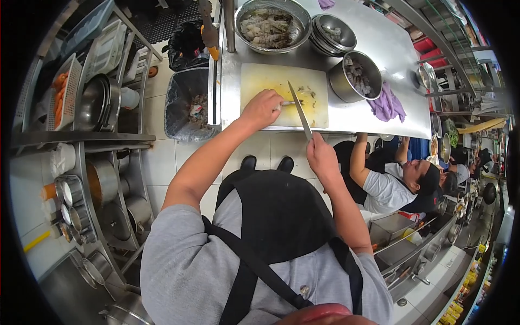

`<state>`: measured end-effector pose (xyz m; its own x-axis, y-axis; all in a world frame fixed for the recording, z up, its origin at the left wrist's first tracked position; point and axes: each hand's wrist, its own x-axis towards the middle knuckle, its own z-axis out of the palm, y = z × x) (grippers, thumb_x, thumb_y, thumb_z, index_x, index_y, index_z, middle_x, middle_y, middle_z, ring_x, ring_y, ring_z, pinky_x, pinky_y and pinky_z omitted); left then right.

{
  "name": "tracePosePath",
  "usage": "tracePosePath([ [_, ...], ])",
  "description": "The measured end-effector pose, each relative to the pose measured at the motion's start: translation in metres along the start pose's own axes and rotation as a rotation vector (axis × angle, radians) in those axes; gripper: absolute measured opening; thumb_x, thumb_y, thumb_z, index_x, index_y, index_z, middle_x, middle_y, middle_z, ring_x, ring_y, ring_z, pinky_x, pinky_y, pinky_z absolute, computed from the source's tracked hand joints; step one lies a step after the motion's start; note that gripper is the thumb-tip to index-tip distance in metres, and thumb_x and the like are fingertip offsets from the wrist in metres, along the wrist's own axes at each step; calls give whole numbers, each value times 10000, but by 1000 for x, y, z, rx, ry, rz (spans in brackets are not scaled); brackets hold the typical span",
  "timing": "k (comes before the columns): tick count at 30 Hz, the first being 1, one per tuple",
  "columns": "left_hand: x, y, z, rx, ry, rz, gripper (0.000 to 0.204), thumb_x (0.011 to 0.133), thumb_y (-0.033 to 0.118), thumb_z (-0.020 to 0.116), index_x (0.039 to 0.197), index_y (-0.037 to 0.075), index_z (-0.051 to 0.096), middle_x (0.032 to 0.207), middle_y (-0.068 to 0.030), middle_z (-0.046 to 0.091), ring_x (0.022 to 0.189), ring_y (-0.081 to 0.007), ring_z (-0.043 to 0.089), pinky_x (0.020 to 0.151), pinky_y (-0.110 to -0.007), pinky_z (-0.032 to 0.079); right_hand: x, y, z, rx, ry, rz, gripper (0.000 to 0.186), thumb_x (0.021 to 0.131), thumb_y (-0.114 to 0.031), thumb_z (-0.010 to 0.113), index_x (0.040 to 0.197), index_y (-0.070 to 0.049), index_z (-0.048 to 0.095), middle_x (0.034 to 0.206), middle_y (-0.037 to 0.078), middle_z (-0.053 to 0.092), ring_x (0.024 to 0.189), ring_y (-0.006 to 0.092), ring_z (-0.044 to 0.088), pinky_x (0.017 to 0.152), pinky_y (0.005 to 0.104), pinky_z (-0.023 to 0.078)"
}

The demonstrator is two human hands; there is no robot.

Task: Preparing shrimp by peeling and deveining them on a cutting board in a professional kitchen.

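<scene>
On a pale, yellow-stained cutting board (260, 78), my left hand (262, 110) pinches a small shrimp (287, 103) between its fingertips. My right hand (323, 156) grips a long kitchen knife (301, 112) by its handle, fingers wrapped round it. The blade slants across the board just right of the left fingertips, at the shrimp's end. Dark scraps (309, 95) lie beyond the blade. Behind the board stands a metal colander (299, 33) of whole shrimp in their shells. A deep metal pot (341, 81) at the board's right holds pale shrimp.
Stacked metal bowls (324, 44) stand between colander and pot. A crumpled purple cloth (389, 106) lies at the steel table's (403, 65) right. A lined waste bin (176, 116) with scraps stands left of the table. Another person (392, 184) works close by on my right. Shelves with pots (103, 181) line the left.
</scene>
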<state>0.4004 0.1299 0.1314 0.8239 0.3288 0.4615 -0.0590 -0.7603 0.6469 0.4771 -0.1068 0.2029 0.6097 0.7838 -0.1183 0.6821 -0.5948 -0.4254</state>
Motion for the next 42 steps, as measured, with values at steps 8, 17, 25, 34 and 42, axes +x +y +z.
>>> tracePosePath([
  [8,6,8,14,-1,34,-2,185,739,73,659,921,50,639,918,-95,599,919,-294,588,825,-404,508,4,-12,-8,-45,-76,-28,490,957,-133,495,1434,-57,409,708,257,635,662,456,628,638,556,498],
  [17,6,6,18,26,34,-34,222,728,70,678,946,40,645,932,-91,628,924,-294,600,813,-397,515,-9,-7,-27,-51,-182,-74,527,960,-134,489,1472,-80,376,686,264,621,661,457,621,643,553,490],
  [25,7,11,16,24,28,-66,211,739,63,677,944,53,632,959,-93,650,940,-307,616,809,-394,517,52,-10,5,99,-104,-130,550,941,-129,494,1477,-106,373,716,275,643,681,475,633,671,577,502],
  [34,4,12,14,9,86,-48,193,710,41,654,896,47,601,883,-101,592,910,-307,588,800,-404,507,38,-7,-11,71,-123,-109,511,951,-121,481,1457,-96,410,683,275,618,656,473,612,659,566,486],
  [42,1,7,17,36,106,-66,168,746,41,645,911,46,611,902,-104,628,890,-314,614,777,-400,515,14,-1,-31,41,-247,-164,549,930,-117,497,1461,-88,363,734,283,642,698,470,630,680,572,499],
])
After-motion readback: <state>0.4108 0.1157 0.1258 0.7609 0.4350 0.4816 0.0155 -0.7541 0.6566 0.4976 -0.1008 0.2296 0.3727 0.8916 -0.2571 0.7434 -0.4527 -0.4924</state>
